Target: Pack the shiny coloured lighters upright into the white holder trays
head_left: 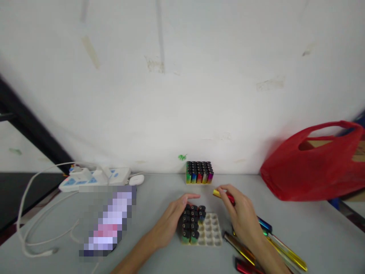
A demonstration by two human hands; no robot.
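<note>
My right hand (238,207) pinches a shiny red-and-yellow lighter (230,198) above the table, to the right of a white tray (213,230) with rows of round holes. Black-topped lighters (190,224) stand upright in the tray's left columns, with a shorter group beside them, and the holes at the right are bare. Against the tray's far left corner rests my left hand (172,219), fingers stretched out and apart, close to the standing lighters. Its fingertips are partly hidden behind them. Under and beside my right forearm lie several loose metallic lighters (286,253).
A full block of coloured lighters (199,173) stands by the wall. At left are a white power strip (95,178), its cables, a white earbud-like case (136,179) and a pixelated, phone-like object (110,220). A red bag (313,167) sits at right.
</note>
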